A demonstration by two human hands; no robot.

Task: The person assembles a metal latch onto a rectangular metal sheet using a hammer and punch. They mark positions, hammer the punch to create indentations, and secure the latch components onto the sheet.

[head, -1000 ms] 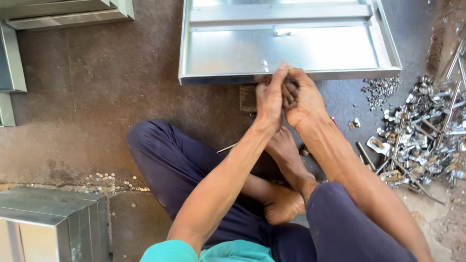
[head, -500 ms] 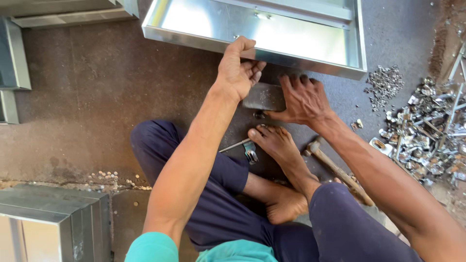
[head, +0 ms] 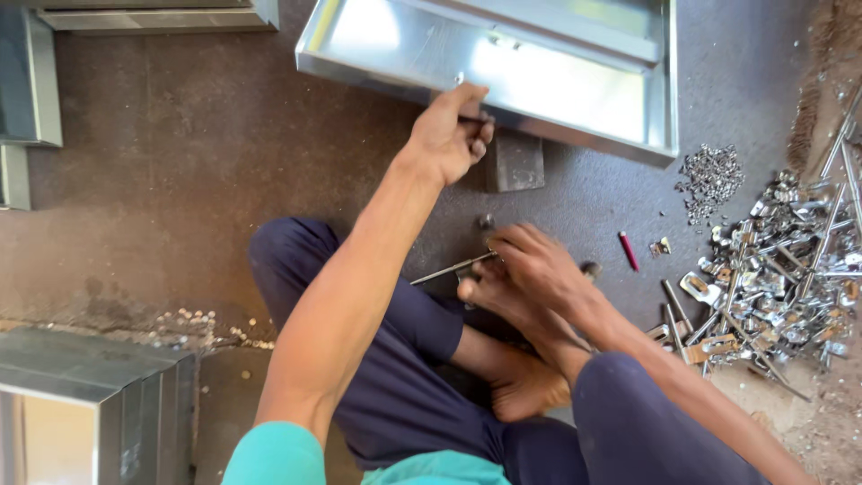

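I sit cross-legged on a dark floor. My left hand [head: 449, 135] is closed over the near rim of a shiny sheet-metal tray [head: 575, 81], which lies tilted ahead of me. A dark metal block [head: 516, 162] stands under that rim, just right of the hand. My right hand [head: 530, 265] is down by my bare foot [head: 525, 386]. Its fingers are bent over the end of a thin metal tool [head: 453, 268] on the floor. Whether it has hold of the tool is unclear.
A heap of shiny metal brackets and rods [head: 772, 269] covers the floor at the right, with a small pile of rivets [head: 709, 175] and a red marker [head: 628, 251] nearby. Sheet-metal boxes stand at the bottom left [head: 81, 404] and upper left [head: 27, 90]. Loose rivets [head: 193, 325] lie beside them.
My right hand left the block under the tray and came down to the tool by my foot. My left hand kept its hold on the rim as the tray swung in view.
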